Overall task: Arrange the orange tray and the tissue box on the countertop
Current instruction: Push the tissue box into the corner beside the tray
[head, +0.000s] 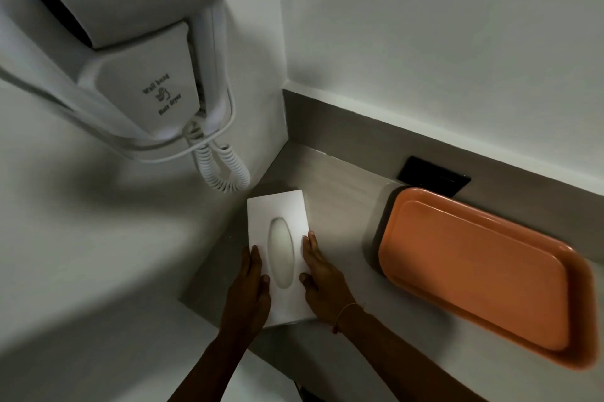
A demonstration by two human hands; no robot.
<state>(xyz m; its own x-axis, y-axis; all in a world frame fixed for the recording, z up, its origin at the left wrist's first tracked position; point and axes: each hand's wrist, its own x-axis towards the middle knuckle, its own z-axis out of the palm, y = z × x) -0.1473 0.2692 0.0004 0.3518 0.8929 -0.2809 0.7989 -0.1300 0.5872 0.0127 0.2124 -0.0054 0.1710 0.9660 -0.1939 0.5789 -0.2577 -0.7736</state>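
A white tissue box [281, 215] with an oval slot on top lies on the grey countertop [340, 205], near the left wall corner. My left hand [250, 290] grips its left long side and my right hand [322, 277] grips its right long side, thumbs resting on the top face. An empty orange tray [480, 270] lies flat on the countertop to the right, apart from the box, along the back ledge.
A white wall-hung hair dryer [137, 51] with a coiled cord [225, 166] hangs on the left wall, just above the box's far end. A black panel [434, 174] sits on the back ledge behind the tray. The counter's front edge runs below my wrists.
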